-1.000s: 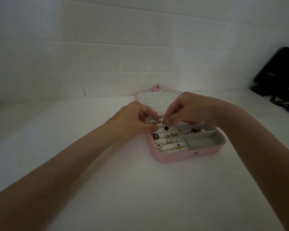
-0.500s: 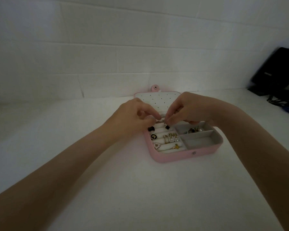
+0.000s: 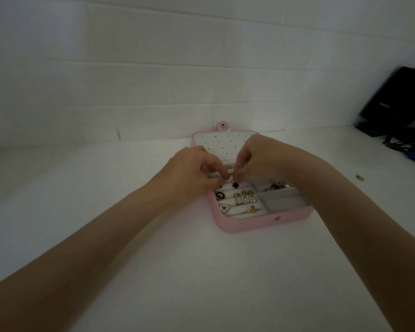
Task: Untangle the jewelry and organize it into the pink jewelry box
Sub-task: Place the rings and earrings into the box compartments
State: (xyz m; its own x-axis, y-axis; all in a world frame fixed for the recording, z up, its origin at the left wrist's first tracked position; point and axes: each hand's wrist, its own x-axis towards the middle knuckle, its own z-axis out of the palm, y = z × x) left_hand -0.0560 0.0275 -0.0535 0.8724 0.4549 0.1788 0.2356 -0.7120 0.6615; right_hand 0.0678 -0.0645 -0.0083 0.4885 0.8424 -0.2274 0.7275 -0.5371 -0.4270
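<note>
Both hands meet above the back of the open pink jewelry box (image 3: 254,222), which lies flat on the white table (image 3: 201,271). The left hand (image 3: 189,171) and the right hand (image 3: 256,156) have their fingers curled and pressed tip to tip, and between them they pinch a small piece with a black square charm (image 3: 235,185) that hangs just over the white ring rolls (image 3: 233,208). The light is dim, so I cannot tell if a thin chain runs between the fingertips; it seems so. Several gold rings with clear stones (image 3: 246,197) and a round black ring (image 3: 220,195) sit already in the rolls, and small earrings (image 3: 277,186) lie in the back right compartment. The risk now is a slip: if one pinch loosens, the charm can drop among the seated rings and catch on them, or a hard pull can tighten a knot.
</note>
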